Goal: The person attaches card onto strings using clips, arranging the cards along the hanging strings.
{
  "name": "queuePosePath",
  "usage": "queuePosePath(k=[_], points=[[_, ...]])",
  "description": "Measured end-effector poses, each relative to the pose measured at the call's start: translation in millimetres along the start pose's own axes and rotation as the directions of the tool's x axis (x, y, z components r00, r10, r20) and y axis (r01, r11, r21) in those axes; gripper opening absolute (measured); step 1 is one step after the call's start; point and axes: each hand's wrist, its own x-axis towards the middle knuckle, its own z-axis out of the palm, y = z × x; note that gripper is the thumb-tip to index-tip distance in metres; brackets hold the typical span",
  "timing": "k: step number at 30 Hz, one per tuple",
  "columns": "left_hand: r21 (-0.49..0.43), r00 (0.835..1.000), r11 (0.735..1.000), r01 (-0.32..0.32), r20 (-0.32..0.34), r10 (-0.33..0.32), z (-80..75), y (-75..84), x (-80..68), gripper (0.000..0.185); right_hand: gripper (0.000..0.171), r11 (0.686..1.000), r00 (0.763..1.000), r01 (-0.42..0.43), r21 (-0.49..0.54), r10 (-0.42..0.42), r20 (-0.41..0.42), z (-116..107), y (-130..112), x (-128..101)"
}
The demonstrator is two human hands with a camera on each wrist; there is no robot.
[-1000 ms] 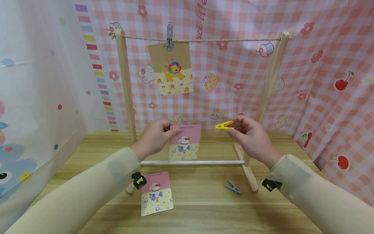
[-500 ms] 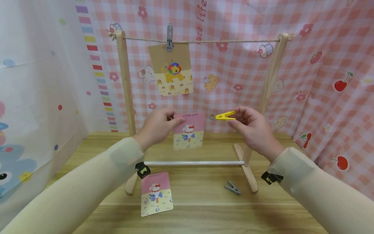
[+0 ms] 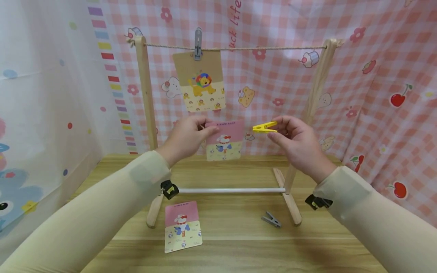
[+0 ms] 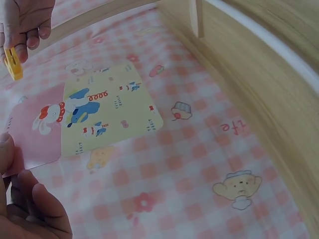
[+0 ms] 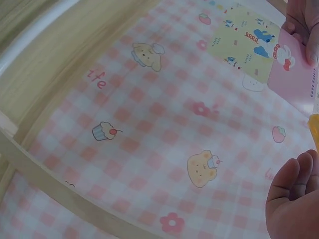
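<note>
My left hand (image 3: 187, 137) pinches the top left corner of a pink-and-yellow card (image 3: 224, 140) with a cartoon figure, holding it upright in the air below the string (image 3: 259, 48). The same card (image 4: 82, 119) lies under my thumb in the left wrist view. My right hand (image 3: 296, 143) pinches a yellow clothespin (image 3: 264, 127) just right of the card's top edge, pointing left. A strip of the yellow clothespin (image 5: 314, 130) shows at the edge of the right wrist view.
A wooden rack (image 3: 146, 94) carries the string, where a grey peg (image 3: 197, 42) holds a brown lion card (image 3: 200, 81). A second pink card (image 3: 182, 226) and a grey clothespin (image 3: 271, 219) lie on the wooden table (image 3: 239, 246). Checked cloth hangs behind.
Both hands have risen from near the lower white bar toward the string, carrying the card and the yellow clothespin up with them.
</note>
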Motion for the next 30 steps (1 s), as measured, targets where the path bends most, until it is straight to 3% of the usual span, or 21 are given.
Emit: queuePosePath(k=[13,21,30], points=[[0.052,0.998,0.998,-0.037,-0.057,0.04,-5.2,21.3,5.6,0.021,0.024,0.997,0.996,0.076,0.01,-0.075,-0.051,-7.1,-11.7,11.5],[0.046,0.989,0.994,-0.104,-0.104,0.108,-9.9,33.2,12.5,0.022,0.025,0.994,0.99,0.107,-0.001,-0.107,-0.092,-14.2,-29.6,22.7],[0.038,0.985,0.995,-0.092,-0.141,0.096,-15.1,49.6,21.2,0.023,0.023,0.99,0.982,0.138,0.001,-0.136,-0.132,-22.5,-45.8,38.3]])
